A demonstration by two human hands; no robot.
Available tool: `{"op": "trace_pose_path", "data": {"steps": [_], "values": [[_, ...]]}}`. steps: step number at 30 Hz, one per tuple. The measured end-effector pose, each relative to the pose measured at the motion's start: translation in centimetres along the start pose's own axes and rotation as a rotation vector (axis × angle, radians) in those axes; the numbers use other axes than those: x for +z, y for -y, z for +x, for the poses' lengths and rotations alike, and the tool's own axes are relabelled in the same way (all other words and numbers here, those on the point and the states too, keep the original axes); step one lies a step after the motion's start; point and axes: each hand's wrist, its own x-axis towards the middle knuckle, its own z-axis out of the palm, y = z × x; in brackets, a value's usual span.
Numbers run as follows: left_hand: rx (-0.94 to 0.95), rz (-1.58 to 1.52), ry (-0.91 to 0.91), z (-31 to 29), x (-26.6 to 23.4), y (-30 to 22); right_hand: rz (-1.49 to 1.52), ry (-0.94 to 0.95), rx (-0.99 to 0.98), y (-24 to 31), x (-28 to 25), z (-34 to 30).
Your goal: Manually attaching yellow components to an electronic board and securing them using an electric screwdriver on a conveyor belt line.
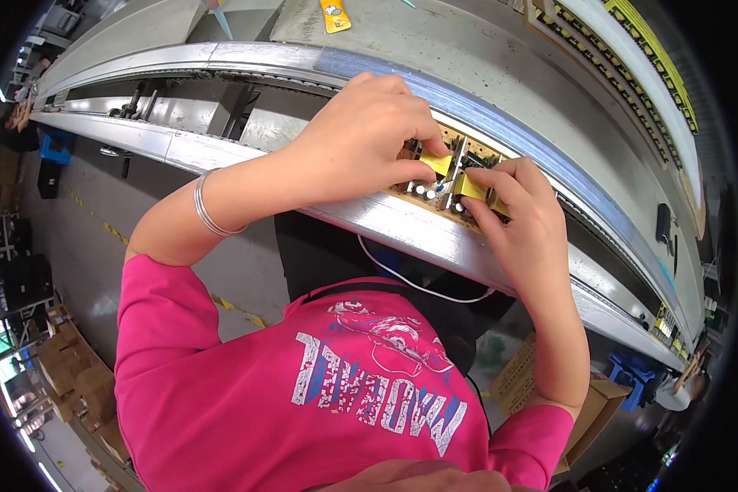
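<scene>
A brown circuit board (480, 148) lies across the conveyor rails in front of me, carrying several small parts, white-topped capacitors and metal heat sinks among them. My left hand (375, 135) comes in over its left part, thumb and forefinger closed on a yellow-wrapped block component (438, 163). On the board's right part, my right hand (523, 195) pinches another yellow block component (469, 188) between thumb and fingers. The undersides of both components are hidden, so I cannot tell whether they are seated. Part of a further yellow block shows beneath my right fingers.
The near metal rail (418, 223) runs between my body and the board; the far rail (262, 57) lies beyond it. A yellow packet (334, 16) rests on the grey bench. Racks of yellow-and-black parts (615, 66) stand far right. A white cable (418, 289) hangs below the near rail.
</scene>
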Motion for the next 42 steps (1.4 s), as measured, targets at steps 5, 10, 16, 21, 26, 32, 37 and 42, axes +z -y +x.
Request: {"op": "trace_pose_path", "data": {"steps": [5, 10, 16, 21, 26, 32, 37, 42], "values": [[0.020, 0.070, 0.024, 0.3, 0.4, -0.5, -0.078, -0.010, -0.033, -0.1, -0.3, -0.1], [0.010, 0.091, 0.064, 0.6, 0.7, -0.8, -0.067, 0.047, -0.039, -0.5, -0.9, -0.2], [0.055, 0.118, 0.083, 1.2, 1.1, -0.8, -0.047, 0.062, -0.023, -1.2, -1.4, -0.3], [0.145, 0.157, 0.084, 1.9, 0.3, -1.2, -0.018, 0.027, -0.035, -0.9, -3.9, -0.1], [0.138, 0.103, -0.143, 5.8, -1.4, -1.0, -0.072, -0.316, -0.012, -1.8, -11.5, 3.3], [0.102, -0.029, -0.421, 8.2, -0.8, 1.8, -0.565, -0.716, 0.087, -18.3, -19.2, 9.2], [0.048, -0.104, -0.446, 7.4, -0.4, 2.4, -0.485, -0.597, 0.248, -22.4, -20.9, 8.8], [0.044, -0.119, -0.451, 6.4, -0.4, 2.7, -0.409, -0.523, 0.339, -19.6, -21.3, 8.6]]}}
